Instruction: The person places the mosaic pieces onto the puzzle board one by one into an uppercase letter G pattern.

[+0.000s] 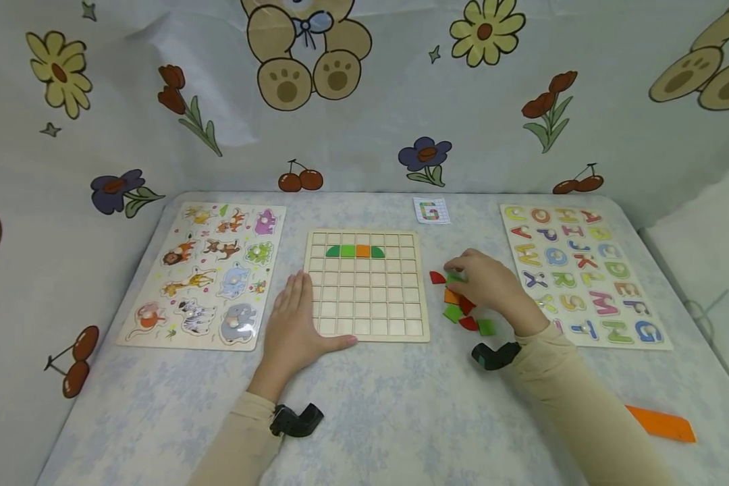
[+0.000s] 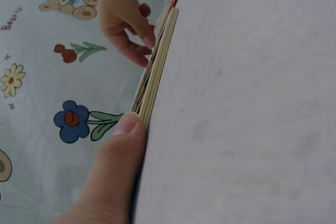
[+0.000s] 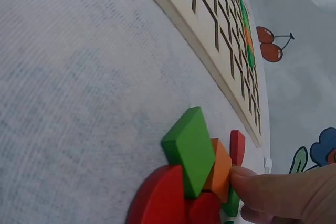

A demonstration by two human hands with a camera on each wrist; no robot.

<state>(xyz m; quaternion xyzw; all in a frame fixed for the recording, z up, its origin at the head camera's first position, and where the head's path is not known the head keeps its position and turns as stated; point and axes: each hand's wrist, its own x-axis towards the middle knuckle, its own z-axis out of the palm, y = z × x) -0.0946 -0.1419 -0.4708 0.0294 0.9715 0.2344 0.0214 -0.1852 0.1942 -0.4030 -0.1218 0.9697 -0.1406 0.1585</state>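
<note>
A square wooden grid board [image 1: 364, 295] lies on the table, with a row of green and orange pieces [image 1: 355, 251] near its top. My left hand [image 1: 291, 324] rests at its lower left corner, fingers straight along the left side. In the left wrist view the thumb [image 2: 113, 166] touches the board's edge [image 2: 157, 77]. To the right of the board, my right hand [image 1: 486, 283] reaches into a small pile of coloured pieces, its thumb and fingers about a green piece [image 1: 454, 277]. Red, orange and green pieces [image 3: 191, 150] lie below and beside the thumb [image 3: 262, 187].
An animal puzzle board [image 1: 203, 277] lies on the left, a letter puzzle board [image 1: 583, 277] on the right. Behind the grid board is a small card [image 1: 431, 210] with a coloured pattern. An orange strip [image 1: 662, 424] lies near the right forearm.
</note>
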